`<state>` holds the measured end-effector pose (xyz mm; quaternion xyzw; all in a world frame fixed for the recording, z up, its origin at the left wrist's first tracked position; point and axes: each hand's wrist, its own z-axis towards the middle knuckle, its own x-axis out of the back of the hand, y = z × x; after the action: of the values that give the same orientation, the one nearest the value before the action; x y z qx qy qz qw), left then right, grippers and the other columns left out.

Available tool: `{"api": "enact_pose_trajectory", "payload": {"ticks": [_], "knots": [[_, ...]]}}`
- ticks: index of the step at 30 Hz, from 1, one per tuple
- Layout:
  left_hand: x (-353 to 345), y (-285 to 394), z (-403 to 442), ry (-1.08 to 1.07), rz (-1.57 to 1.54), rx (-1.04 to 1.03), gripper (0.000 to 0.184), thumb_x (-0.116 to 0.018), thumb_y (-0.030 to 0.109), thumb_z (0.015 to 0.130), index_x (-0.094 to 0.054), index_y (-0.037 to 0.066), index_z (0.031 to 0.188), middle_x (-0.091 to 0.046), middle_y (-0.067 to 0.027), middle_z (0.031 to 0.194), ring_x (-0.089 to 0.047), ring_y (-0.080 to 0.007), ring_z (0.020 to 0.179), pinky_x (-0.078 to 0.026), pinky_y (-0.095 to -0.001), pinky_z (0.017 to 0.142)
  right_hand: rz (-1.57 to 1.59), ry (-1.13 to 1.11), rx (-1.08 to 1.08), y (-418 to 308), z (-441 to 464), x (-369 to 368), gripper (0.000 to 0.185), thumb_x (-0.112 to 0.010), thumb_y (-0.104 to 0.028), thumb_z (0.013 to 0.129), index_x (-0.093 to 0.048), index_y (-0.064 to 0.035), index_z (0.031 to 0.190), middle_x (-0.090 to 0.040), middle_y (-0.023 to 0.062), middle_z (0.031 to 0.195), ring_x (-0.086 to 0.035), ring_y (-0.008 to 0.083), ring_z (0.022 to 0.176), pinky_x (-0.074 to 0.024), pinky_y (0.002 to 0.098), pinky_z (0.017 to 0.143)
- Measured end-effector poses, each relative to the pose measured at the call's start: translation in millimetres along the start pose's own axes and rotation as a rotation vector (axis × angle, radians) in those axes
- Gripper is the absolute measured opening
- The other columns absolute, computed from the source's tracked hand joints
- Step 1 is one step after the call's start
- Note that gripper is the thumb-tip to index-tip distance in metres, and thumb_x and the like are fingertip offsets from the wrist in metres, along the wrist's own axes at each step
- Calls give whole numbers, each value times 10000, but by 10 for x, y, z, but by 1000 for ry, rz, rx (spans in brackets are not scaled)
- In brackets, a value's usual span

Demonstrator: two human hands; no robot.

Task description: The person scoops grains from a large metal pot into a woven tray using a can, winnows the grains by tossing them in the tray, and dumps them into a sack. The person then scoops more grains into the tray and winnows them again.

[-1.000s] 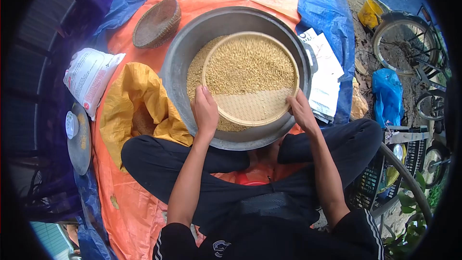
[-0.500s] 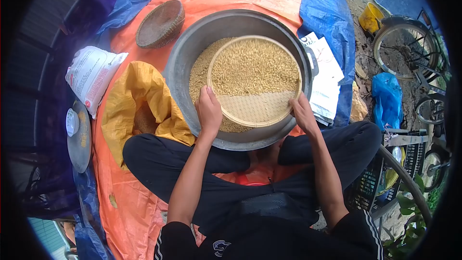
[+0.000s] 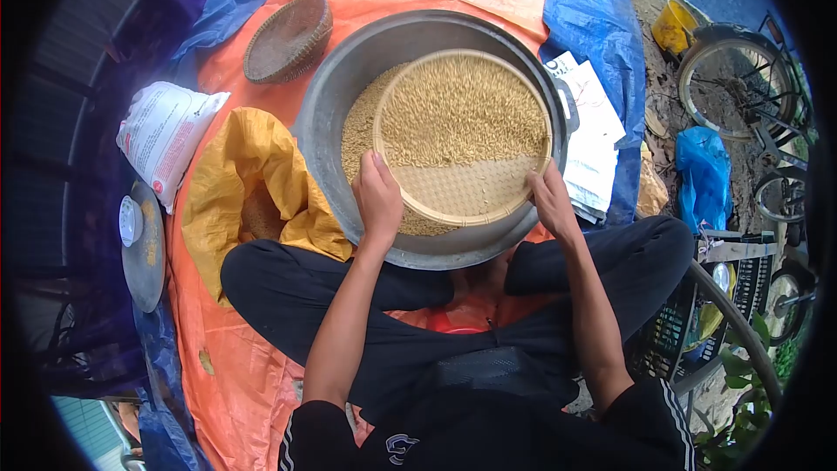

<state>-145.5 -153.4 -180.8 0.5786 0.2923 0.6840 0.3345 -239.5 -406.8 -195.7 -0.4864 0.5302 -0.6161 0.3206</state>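
Woven tray [image 3: 462, 190] has shifted slightly since the earlier frame; its far rim now appears nearer the far wall of the metal basin [image 3: 324, 122]. Grain [image 3: 462, 113] covers the tray's far part and is blurred; the near part shows mostly bare weave. Left hand [image 3: 378, 196] and right hand [image 3: 552, 199] are apart, each clamped on the rim at opposite sides. The tray is over the basin and hides part of the grain heap [image 3: 359, 126] there.

Surroundings: an open yellow sack [image 3: 218, 183] stands beside the basin on the left, a tilted basket [image 3: 288, 39] beyond it. Folded legs [image 3: 279, 283] border the basin's near side. White sheets [image 3: 595, 113] lie just right of it. Farther right are a blue bag [image 3: 702, 176] and a bicycle wheel [image 3: 737, 87].

Markings: the white bag [image 3: 166, 144] at left bears lines of print and a red mark, too small to read. Dark print on the sheets is illegible. The black shirt [image 3: 479, 427] carries a pale emblem [image 3: 401, 447].
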Motion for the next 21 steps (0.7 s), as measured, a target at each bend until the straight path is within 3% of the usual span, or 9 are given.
{"api": "enact_pose_trajectory", "payload": {"ticks": [2,4,9,11,14,15,18,19,21], "knots": [[1,101,0,120,6,-47,267,-379,121,978,-517,-66,846,-556,-270,673,-569,-452,688,-368,-529,617,-89,-18,77,88,22,44,329,-449,-172,933,-439,55,1171,-576,122,905,-548,199,858,-454,324,800],[-20,30,9,66,57,0,265,-382,125,976,-511,-61,837,-564,-274,689,-571,-464,715,-373,-531,627,-127,-142,-244,79,38,27,359,-445,-174,927,-434,61,1197,-591,146,929,-560,213,882,-450,329,829],[-112,-185,-15,-3,131,37,272,-380,129,974,-506,-58,822,-571,-283,705,-571,-484,742,-376,-538,638,-137,-148,-178,100,12,57,344,-430,-154,905,-462,70,1165,-594,158,913,-562,214,836,-458,329,795],[-123,-262,-13,-28,177,36,272,-381,129,975,-506,-59,824,-576,-285,710,-568,-488,743,-382,-538,642,-124,-248,-302,-30,25,56,331,-423,-138,898,-470,72,1151,-598,175,921,-576,233,856,-459,343,798],[-44,-115,-15,-13,112,25,261,-381,130,976,-500,-58,838,-573,-287,713,-562,-491,738,-379,-541,642,-176,-149,-307,-117,11,55,324,-418,-139,910,-458,72,1152,-607,202,935,-595,276,881,-457,365,817],[-52,-67,-26,-7,110,20,261,-381,130,976,-500,-58,838,-573,-287,713,-562,-491,738,-379,-541,642,-175,-48,-28,-9,-13,27,317,-421,-150,922,-441,68,1150,-606,221,946,-600,299,880,-458,374,818],[-56,10,-34,214,-10,-112,251,-377,133,979,-490,-53,853,-563,-291,712,-553,-493,730,-363,-548,635,-190,-15,128,175,24,-13,332,-434,-174,929,-428,64,1160,-601,230,959,-597,312,888,-457,374,823],[-56,-24,-31,133,31,-62,244,-375,128,977,-489,-52,860,-562,-292,714,-551,-497,731,-363,-548,635,-177,-86,-78,178,9,15,350,-435,-167,918,-422,62,1182,-595,209,958,-587,282,890,-457,361,826],[-40,-41,5,60,74,-13,238,-372,124,976,-489,-52,867,-561,-293,717,-548,-500,732,-362,-548,635,-142,-107,-130,167,4,13,353,-432,-161,909,-422,65,1181,-591,197,943,-581,266,879,-456,360,827]]}}
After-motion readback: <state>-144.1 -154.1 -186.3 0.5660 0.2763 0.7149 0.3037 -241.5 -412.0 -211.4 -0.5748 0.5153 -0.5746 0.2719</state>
